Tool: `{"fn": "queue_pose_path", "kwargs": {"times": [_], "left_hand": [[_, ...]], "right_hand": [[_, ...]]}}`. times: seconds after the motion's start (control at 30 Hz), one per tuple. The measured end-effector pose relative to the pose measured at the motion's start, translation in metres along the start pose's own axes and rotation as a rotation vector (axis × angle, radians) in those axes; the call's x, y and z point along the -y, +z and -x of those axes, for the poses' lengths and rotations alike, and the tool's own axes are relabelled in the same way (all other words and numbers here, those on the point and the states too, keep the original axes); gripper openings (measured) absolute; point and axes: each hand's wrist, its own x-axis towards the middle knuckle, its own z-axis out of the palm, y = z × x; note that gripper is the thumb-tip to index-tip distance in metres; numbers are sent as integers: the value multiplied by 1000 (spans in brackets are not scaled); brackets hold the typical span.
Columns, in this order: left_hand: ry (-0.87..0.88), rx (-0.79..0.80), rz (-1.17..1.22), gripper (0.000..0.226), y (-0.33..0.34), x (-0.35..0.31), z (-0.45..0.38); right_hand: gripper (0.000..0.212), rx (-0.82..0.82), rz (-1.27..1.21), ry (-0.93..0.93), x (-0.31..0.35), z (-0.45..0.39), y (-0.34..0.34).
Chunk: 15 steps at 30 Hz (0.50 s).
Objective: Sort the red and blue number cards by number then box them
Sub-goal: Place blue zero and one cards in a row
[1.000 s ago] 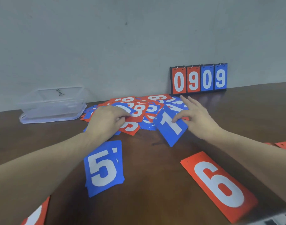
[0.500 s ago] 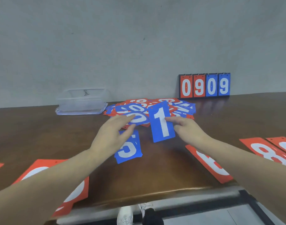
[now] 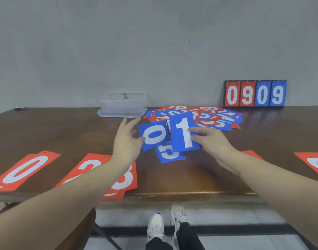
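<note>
While left hand [image 3: 126, 141] pinches blue 0 card [image 3: 153, 135], right hand [image 3: 211, 141] grips blue 1 card [image 3: 183, 131].

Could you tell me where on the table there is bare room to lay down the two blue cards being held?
Bare wood lies left of the clear box, above the red 0 card, and on the right between the scoreboard and the red card at the edge. The mixed pile is crowded.

We're seeing a glossy dark-brown wooden table [image 3: 64, 134] w/ reflections, a clear smooth plastic box [image 3: 123, 104], matt red & blue card-like number cards [image 3: 196, 116], and a matt grey wall [image 3: 154, 42] looking approx. plaster-like.
</note>
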Motion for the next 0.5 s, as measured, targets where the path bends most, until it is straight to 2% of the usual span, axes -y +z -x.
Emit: {"fn": "queue_pose_path", "kwargs": {"times": [0.07, 0.13, 0.27, 0.33, 0.43, 0.5], "left_hand": [[-75, -13, 139, 63, -5, -1, 3], [-145, -36, 188, 55, -11, -3, 4], [-236, -29, 266, 55, -21, 1, 3], [-281, -14, 319, 49, -24, 1, 5], [-326, 31, 400, 32, -27, 0, 6], [-358, 31, 425, 22, -29, 0, 5]], "right_hand": [[40, 29, 21, 0, 4, 2, 6], [54, 66, 16, 5, 7, 3, 10], [82, 124, -41, 37, 8, 3, 16], [76, 127, -36, 65, 11, 5, 17], [40, 104, 14, 122, 16, 8, 15], [26, 93, 10, 160, 17, 9, 13]]}}
